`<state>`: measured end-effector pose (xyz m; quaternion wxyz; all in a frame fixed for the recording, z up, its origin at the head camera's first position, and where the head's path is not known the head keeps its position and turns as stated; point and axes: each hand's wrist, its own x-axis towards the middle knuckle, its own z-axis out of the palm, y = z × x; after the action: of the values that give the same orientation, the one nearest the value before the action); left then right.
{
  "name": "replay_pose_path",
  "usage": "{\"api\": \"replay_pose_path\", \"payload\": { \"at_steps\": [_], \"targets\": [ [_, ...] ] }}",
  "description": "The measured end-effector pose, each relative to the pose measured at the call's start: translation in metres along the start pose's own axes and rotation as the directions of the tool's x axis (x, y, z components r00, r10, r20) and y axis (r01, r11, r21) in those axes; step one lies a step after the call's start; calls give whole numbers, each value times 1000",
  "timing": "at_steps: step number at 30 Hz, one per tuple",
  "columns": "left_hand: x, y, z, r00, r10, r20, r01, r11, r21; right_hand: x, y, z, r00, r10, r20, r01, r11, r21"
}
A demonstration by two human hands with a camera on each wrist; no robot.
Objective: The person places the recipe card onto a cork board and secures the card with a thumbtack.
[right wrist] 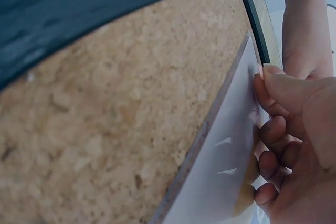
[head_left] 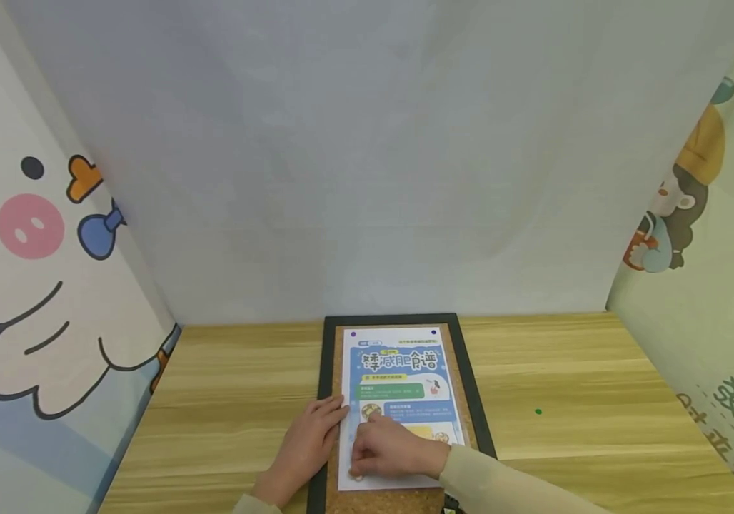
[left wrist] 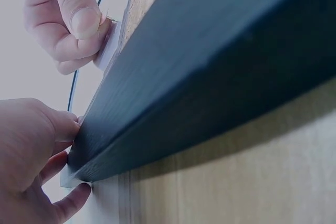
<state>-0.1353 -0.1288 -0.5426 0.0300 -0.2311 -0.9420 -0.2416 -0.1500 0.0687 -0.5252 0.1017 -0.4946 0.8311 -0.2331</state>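
Note:
A printed poster (head_left: 399, 350) lies on a cork board (head_left: 367, 500) with a black frame (head_left: 479, 407). Purple (head_left: 353, 334) and dark blue (head_left: 434, 332) thumbtacks sit at its top corners. My right hand (head_left: 389, 446) is at the poster's lower left corner, thumb and index finger pinching a small thumbtack (left wrist: 107, 18), mostly hidden by the fingertips. My left hand (head_left: 305, 446) rests on the frame's left side, its fingertips reaching the poster's left edge. In the left wrist view, one finger touches the frame's top and another lies against its outer side.
The board lies on a wood-grain table (head_left: 232, 400). A small green thumbtack (head_left: 538, 411) is on the table to the right. A small dark object (head_left: 451, 504) shows at the bottom edge, beneath my right sleeve. A pale curtain (head_left: 367, 178) hangs behind, with printed panels on both sides.

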Motion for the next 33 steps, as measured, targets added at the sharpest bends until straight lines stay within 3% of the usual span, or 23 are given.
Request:
{"api": "replay_pose_path", "payload": {
  "at_steps": [15,23,33],
  "targets": [
    [-1,-2,1,1000,-19,9,19,1000,-1,5,-1,5,1000,-25,-5,25,999,-42],
    [-2,-1,1,1000,9,-19,-9,1000,1,6,0,11,1000,9,5,-9,1000,-26],
    [1,-2,3,1000,-6,-12,6,1000,-16,7,3,12,1000,1,2,-1,1000,-28]
  ]
}}
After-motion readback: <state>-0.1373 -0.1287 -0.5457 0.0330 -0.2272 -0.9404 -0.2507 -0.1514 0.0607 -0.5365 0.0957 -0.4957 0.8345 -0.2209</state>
